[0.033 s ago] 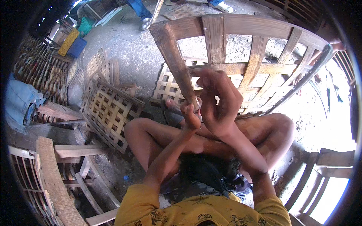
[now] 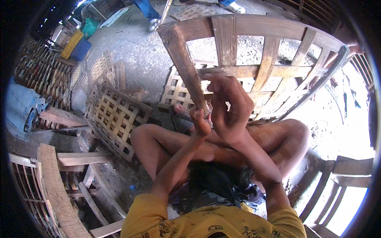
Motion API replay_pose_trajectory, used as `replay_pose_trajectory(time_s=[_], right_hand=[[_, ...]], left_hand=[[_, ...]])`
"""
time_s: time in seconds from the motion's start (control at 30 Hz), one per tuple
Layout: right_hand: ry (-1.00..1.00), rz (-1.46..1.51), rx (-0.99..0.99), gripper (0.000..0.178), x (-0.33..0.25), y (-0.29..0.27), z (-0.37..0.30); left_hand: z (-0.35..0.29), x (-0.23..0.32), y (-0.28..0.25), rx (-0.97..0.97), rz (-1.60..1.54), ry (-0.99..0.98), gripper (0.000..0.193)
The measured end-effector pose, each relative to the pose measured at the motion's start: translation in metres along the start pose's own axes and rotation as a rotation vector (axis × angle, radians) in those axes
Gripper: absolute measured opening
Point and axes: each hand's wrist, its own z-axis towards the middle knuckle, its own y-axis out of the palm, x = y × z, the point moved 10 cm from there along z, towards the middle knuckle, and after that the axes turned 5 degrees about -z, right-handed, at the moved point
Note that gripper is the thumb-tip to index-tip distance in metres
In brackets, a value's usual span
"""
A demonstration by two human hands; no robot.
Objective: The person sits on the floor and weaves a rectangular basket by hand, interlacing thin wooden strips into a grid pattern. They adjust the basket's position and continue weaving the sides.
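A large woven panel of wooden slats (image 2: 270, 59) stands upright and tilted in front of my crossed legs. The lower end of its thick left edge rail (image 2: 178, 55) is in my left hand (image 2: 202, 122), whose fingers are closed round it. Just right of that rail is my right hand (image 2: 234, 105), with its fingers curled at the lattice. Its fingertips are partly hidden, so whatever they pinch cannot be made out. Part of my foot (image 2: 180, 109) shows behind the rail.
Smaller lattice panels (image 2: 113, 115) lean at my left. Wooden frames stand at lower left (image 2: 59, 186) and lower right (image 2: 325, 190). Blue cloth (image 2: 24, 107) hangs at far left, below a blue and yellow crate (image 2: 80, 48). Another person's legs (image 2: 147, 10) appear at the far edge.
My right hand has shifted very slightly down and left at the lattice. The panel's slats have moved a little leftward. My left hand stays on the rail.
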Motion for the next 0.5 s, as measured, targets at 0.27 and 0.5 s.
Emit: replay_pose_trajectory(time_s=[0.27,0.5], right_hand=[[0.076,-0.139,-0.062,0.037,0.027,0.006,-0.019],[0.018,-0.144,-0.035,0.029,0.027,-0.005,-0.019]], left_hand=[[-0.016,0.054,0.048,-0.581,-0.341,-0.005,0.051],[-0.007,0.124,0.054,-0.686,-0.345,0.276,0.056]])
